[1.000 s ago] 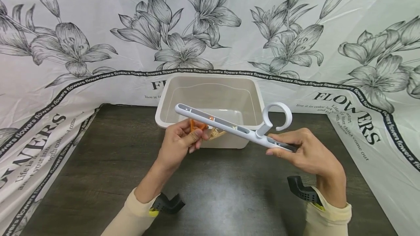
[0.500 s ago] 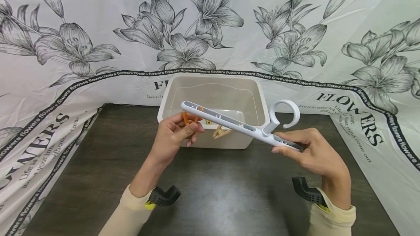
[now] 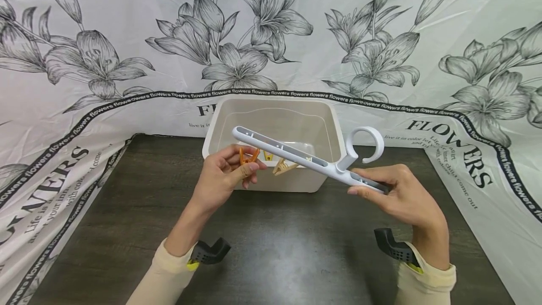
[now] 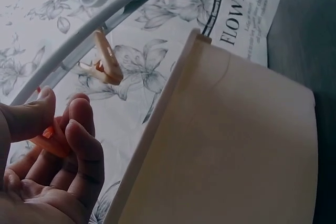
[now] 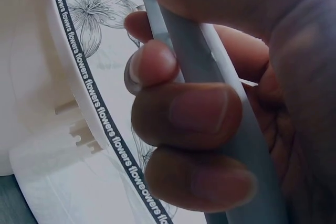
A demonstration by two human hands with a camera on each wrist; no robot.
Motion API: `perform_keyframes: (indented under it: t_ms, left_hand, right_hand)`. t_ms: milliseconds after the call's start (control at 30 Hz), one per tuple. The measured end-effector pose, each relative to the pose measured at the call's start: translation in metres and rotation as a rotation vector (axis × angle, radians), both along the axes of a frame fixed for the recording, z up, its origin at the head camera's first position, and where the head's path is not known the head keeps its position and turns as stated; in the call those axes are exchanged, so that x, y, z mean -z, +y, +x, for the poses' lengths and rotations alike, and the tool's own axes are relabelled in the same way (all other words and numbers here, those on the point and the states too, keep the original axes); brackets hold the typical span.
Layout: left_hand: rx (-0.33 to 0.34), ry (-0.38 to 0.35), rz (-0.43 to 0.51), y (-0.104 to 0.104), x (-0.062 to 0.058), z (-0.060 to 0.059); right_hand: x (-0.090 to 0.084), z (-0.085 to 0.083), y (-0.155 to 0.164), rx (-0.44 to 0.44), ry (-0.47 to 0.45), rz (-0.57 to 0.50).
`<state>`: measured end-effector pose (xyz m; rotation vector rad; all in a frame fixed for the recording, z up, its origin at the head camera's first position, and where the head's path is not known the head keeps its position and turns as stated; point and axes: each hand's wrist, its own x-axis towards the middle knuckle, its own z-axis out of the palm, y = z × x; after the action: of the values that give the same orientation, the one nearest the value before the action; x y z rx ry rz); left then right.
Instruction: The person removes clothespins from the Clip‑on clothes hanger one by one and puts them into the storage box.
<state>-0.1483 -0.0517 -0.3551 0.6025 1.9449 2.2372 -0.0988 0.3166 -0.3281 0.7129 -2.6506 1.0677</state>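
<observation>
right hand (image 5: 210,114): fingers curled round the grey-white bar (image 5: 210,66)
behind: flower-print cloth (image 5: 100,3), black lettered band (image 5: 100,124)

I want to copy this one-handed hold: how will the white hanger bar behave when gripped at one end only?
The white hanger bar probably stays stiff: the right hand holds one end and the far end shows no sag. It seems light, being thin, slotted plastic. The beige clip hanging under it may swing if the bar tilts.

1. Head view: looks forward and down from above my hands, toward the table's (image 3: 127,211) far edge.
2. Left wrist view: close, faces the bin (image 4: 231,145).
3. Right wrist view: closest, on my fingers (image 5: 184,114); all share the white hanger (image 3: 296,156).
</observation>
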Motion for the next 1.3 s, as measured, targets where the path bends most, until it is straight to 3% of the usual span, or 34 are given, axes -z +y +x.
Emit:
perform_keyframes:
  t_ms: [400, 600, 700, 1000, 1300]
  left_hand:
    - [0.046, 0.035, 0.002, -0.006, 0.001, -0.003]
    - [-0.036, -0.001, -0.012, -0.005, 0.004, -0.003]
    - [-0.082, 0.007, -0.059, -0.006, 0.006, -0.003]
    - [-0.157, 0.036, -0.236, -0.016, 0.004, -0.006]
    - [-0.148, 0.023, -0.31, -0.03, -0.002, -0.017]
  right_hand:
    - [0.002, -0.001, 0.0, 0.006, -0.011, -0.002]
    - [0.003, -0.001, 0.003, -0.021, 0.049, -0.021]
    - [0.004, -0.001, 0.006, -0.023, 0.083, -0.036]
    - [0.004, 0.001, 0.007, 0.025, 0.044, -0.042]
    - [0.002, 0.001, 0.007, 0.028, 0.033, -0.028]
